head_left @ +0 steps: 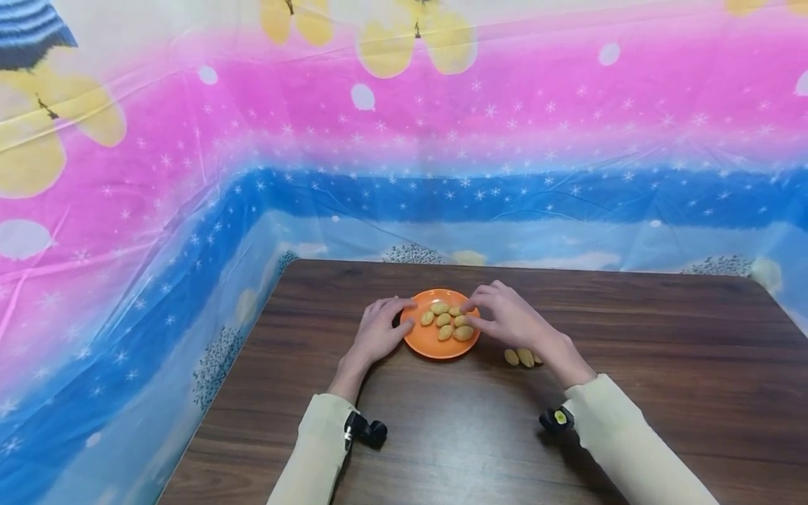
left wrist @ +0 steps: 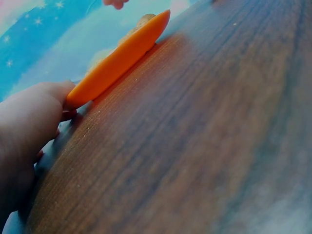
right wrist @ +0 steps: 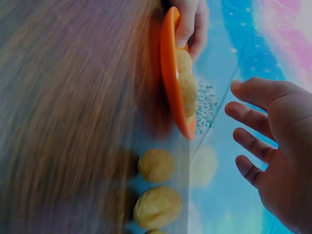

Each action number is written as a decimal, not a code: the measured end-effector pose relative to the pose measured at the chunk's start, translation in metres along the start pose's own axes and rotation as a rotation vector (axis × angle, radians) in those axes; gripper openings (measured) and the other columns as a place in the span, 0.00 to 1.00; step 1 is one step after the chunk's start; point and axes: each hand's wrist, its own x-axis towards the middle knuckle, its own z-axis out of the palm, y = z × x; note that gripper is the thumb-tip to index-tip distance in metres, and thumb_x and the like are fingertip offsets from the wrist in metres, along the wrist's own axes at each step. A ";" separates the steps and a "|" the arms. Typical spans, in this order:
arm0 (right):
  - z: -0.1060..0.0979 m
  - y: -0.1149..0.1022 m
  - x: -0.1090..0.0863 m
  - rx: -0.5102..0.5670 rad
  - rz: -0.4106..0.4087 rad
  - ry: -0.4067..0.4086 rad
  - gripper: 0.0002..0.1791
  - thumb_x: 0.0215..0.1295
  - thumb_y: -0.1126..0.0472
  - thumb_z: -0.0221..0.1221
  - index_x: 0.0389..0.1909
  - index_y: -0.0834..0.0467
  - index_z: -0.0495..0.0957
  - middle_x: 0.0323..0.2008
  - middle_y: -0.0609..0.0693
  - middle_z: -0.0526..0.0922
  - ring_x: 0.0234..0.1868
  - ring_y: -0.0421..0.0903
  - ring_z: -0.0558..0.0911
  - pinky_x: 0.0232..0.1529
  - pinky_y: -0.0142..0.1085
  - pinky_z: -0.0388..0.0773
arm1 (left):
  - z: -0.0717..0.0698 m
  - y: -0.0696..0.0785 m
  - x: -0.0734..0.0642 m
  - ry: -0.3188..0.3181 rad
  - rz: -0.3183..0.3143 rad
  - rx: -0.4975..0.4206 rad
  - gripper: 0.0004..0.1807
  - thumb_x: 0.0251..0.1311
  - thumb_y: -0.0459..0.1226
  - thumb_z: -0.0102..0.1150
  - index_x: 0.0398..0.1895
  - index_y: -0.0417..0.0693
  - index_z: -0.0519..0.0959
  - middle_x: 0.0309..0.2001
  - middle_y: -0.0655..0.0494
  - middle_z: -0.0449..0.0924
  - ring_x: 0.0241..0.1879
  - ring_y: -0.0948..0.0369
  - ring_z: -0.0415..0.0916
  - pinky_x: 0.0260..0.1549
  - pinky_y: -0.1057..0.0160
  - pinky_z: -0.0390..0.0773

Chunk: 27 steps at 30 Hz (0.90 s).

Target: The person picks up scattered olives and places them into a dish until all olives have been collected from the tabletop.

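An orange plate lies on the table with several small, yellow-brown oval pieces, like small potatoes, grouped on it. My left hand pinches the plate's left rim, thumb on the upper side and fingers lower down, as the left wrist view shows. Above the plate's right edge hovers my right hand, fingers apart and nothing between them. In the right wrist view that hand is raised off the plate. Loose oval pieces sit on the table beside the plate, partly hidden by my right wrist in the head view.
The dark wood-grain table has rounded far corners. A patterned pink and blue cloth hangs behind it and along the left side. Each wrist carries a small black camera, one at the left cuff and another at the right.
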 end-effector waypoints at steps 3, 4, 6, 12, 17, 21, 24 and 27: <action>0.000 0.004 -0.004 -0.013 -0.006 -0.005 0.11 0.64 0.56 0.66 0.46 0.52 0.86 0.44 0.46 0.84 0.47 0.47 0.75 0.48 0.46 0.73 | 0.000 -0.001 -0.001 0.000 -0.007 0.008 0.22 0.70 0.49 0.53 0.65 0.62 0.75 0.67 0.60 0.73 0.73 0.54 0.59 0.73 0.44 0.52; 0.000 0.005 -0.006 -0.016 -0.007 -0.008 0.11 0.65 0.57 0.65 0.46 0.52 0.86 0.44 0.46 0.84 0.46 0.47 0.75 0.47 0.45 0.73 | 0.000 -0.001 -0.001 0.002 -0.007 0.008 0.22 0.70 0.49 0.53 0.65 0.62 0.75 0.67 0.60 0.73 0.73 0.54 0.59 0.73 0.44 0.52; -0.001 0.008 -0.009 -0.016 -0.004 -0.019 0.11 0.65 0.56 0.65 0.47 0.52 0.86 0.44 0.46 0.84 0.46 0.47 0.75 0.47 0.44 0.73 | 0.000 -0.001 0.000 0.002 -0.006 0.009 0.22 0.70 0.49 0.53 0.65 0.62 0.75 0.67 0.60 0.73 0.73 0.54 0.59 0.73 0.44 0.52; -0.004 0.013 -0.021 -0.015 0.015 -0.051 0.11 0.65 0.57 0.65 0.47 0.51 0.86 0.45 0.44 0.84 0.47 0.46 0.75 0.48 0.44 0.72 | 0.000 -0.001 0.000 -0.006 0.000 0.016 0.22 0.70 0.50 0.52 0.65 0.62 0.75 0.68 0.61 0.72 0.73 0.54 0.59 0.72 0.43 0.53; -0.006 0.017 -0.031 -0.011 0.016 -0.069 0.13 0.65 0.55 0.65 0.49 0.51 0.85 0.46 0.44 0.84 0.49 0.46 0.76 0.51 0.47 0.73 | 0.000 0.000 -0.001 -0.005 0.001 0.005 0.21 0.70 0.50 0.52 0.65 0.62 0.75 0.68 0.60 0.72 0.73 0.54 0.59 0.73 0.43 0.52; -0.007 0.021 -0.037 -0.009 0.009 -0.082 0.13 0.65 0.54 0.65 0.49 0.51 0.85 0.46 0.43 0.84 0.49 0.45 0.76 0.51 0.46 0.74 | -0.001 0.000 -0.001 -0.001 0.006 0.002 0.21 0.70 0.49 0.52 0.64 0.62 0.75 0.68 0.60 0.73 0.73 0.54 0.59 0.73 0.44 0.52; -0.007 0.024 -0.041 -0.009 0.006 -0.084 0.12 0.65 0.55 0.66 0.48 0.51 0.85 0.45 0.42 0.84 0.48 0.44 0.75 0.49 0.44 0.74 | -0.001 0.000 -0.002 0.003 0.013 0.004 0.21 0.70 0.49 0.53 0.65 0.62 0.75 0.67 0.60 0.73 0.73 0.54 0.60 0.73 0.44 0.52; -0.008 0.027 -0.045 -0.010 0.007 -0.084 0.12 0.64 0.55 0.66 0.48 0.50 0.85 0.45 0.42 0.84 0.48 0.43 0.75 0.48 0.43 0.74 | -0.001 0.001 -0.002 0.007 0.016 0.002 0.21 0.70 0.49 0.53 0.64 0.61 0.75 0.67 0.59 0.73 0.73 0.53 0.60 0.72 0.43 0.52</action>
